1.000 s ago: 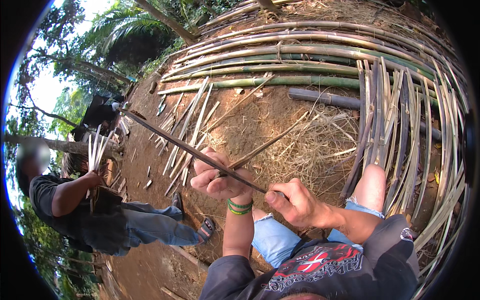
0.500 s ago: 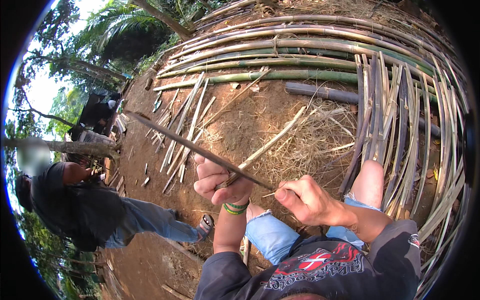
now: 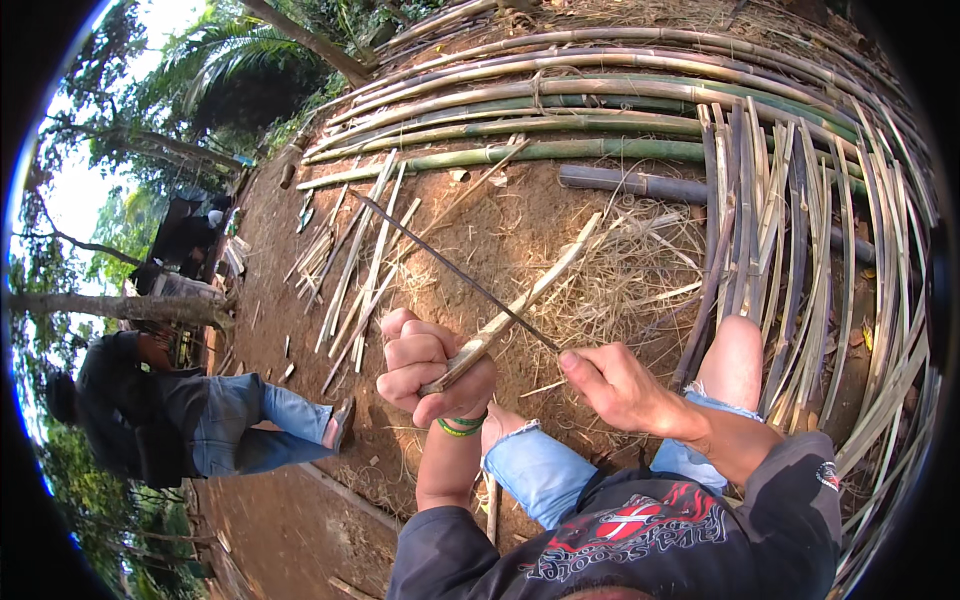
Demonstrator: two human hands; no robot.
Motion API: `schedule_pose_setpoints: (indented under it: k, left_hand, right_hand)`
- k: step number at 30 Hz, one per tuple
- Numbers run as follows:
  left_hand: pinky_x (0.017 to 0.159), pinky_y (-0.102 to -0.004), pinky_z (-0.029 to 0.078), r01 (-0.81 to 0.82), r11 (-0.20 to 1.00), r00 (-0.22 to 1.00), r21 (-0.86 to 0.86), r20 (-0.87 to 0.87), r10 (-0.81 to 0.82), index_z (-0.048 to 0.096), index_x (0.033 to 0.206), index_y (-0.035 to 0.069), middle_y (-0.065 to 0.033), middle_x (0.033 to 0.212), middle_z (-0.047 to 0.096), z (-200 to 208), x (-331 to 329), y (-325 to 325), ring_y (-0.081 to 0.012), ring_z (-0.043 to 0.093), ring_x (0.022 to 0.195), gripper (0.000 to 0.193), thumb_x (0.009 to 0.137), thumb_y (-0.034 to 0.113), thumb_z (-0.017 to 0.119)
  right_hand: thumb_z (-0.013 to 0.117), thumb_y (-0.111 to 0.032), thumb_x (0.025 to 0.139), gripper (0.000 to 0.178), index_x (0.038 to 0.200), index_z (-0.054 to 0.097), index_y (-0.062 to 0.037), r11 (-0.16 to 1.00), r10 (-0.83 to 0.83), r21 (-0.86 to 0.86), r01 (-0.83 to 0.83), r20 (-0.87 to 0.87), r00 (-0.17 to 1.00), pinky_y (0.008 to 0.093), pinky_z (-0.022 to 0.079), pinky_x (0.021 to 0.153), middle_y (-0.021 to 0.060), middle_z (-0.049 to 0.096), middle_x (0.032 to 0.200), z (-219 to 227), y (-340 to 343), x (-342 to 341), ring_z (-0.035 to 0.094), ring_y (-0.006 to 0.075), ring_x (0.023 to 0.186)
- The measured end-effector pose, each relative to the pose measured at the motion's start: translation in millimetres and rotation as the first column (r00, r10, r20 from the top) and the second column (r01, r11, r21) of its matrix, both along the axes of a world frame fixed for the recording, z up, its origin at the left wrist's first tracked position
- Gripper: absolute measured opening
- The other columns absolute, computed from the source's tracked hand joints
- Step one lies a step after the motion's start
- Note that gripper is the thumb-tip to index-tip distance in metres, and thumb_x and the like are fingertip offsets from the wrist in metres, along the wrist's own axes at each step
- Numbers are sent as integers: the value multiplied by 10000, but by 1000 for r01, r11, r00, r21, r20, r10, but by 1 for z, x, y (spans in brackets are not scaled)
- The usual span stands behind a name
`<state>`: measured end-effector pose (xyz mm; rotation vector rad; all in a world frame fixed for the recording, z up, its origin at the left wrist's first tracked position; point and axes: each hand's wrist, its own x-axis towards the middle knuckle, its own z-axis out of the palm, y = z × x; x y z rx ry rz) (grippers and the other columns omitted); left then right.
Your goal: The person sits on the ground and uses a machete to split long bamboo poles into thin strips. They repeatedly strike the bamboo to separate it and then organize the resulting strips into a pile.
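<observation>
My left hand (image 3: 432,368), with green and yellow bands at its wrist, is closed around the near end of a split bamboo strip (image 3: 548,284). The strip slants up and away to the right, its pale side showing. In my closed right hand (image 3: 622,392) is a long, thin, dark machete (image 3: 455,268), whose handle is hidden by the fingers. Its blade points to the far left and crosses the strip just beyond my left fist, seen nearly edge-on. Whether blade and strip touch, I cannot tell.
Curly bamboo shavings (image 3: 640,262) litter the soil ahead. Long bamboo poles (image 3: 600,150) lie across the far side. Many split strips (image 3: 815,270) are stacked at the right, with loose ones (image 3: 365,255) on the left. A person (image 3: 190,415) in jeans stands at the left.
The blade has moved away from my left fist, farther along the strip, and turned to a narrower view. My right hand has shifted slightly. The person at the left has stepped farther left.
</observation>
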<state>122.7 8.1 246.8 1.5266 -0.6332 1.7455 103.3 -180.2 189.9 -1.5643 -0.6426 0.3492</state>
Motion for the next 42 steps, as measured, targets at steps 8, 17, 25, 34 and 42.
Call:
schedule_pose_setpoints:
  k: [8, 17, 25, 34, 42]
  left_hand:
    - [630, -314, 302, 43, 999, 998, -20, 38, -43, 340, 791, 123, 19, 615, 285, 5, 9, -4, -80, 278, 468, 545, 998, 623, 283]
    - [582, -307, 267, 30, 998, 999, -54, 17, -29, 341, 774, 116, 11, 606, 283, 5, 10, 10, -81, 231, 447, 538, 1006, 601, 301]
    - [638, -348, 347, 86, 996, 995, -18, -48, -87, 332, 843, 107, -15, 626, 358, -1, 5, 14, -111, 342, 471, 559, 976, 645, 259]
    - [637, -337, 304, 107, 994, 993, 20, -60, -105, 322, 841, 108, -14, 637, 343, 0, 2, 5, -105, 280, 441, 553, 982, 639, 252]
    - [584, -323, 276, 85, 995, 996, -57, 6, -85, 329, 777, 113, 13, 610, 284, 8, 14, -2, -90, 230, 465, 562, 988, 634, 308]
  right_hand:
    - [532, -395, 981, 487, 751, 610, 27, 997, -44, -62, 41, -59, 997, 427, 403, 481, 229, 507, 530, -26, -2, 12, 559, 388, 485]
    - [524, -405, 981, 504, 743, 611, 31, 998, -56, 6, 57, -76, 995, 434, 410, 483, 213, 515, 527, -28, 12, -3, 555, 352, 469]
    - [553, -368, 976, 471, 757, 632, 41, 978, -140, -162, 132, -42, 989, 430, 413, 471, 234, 517, 516, -43, 4, 8, 590, 361, 477]
    - [520, -443, 978, 566, 676, 591, 31, 969, -190, -184, 164, -133, 973, 434, 397, 488, 207, 515, 513, -65, 0, 12, 552, 293, 469]
    - [467, -459, 1002, 605, 628, 573, 5, 975, -201, -96, 198, -14, 980, 421, 397, 480, 136, 472, 464, -112, 12, 25, 485, 235, 436]
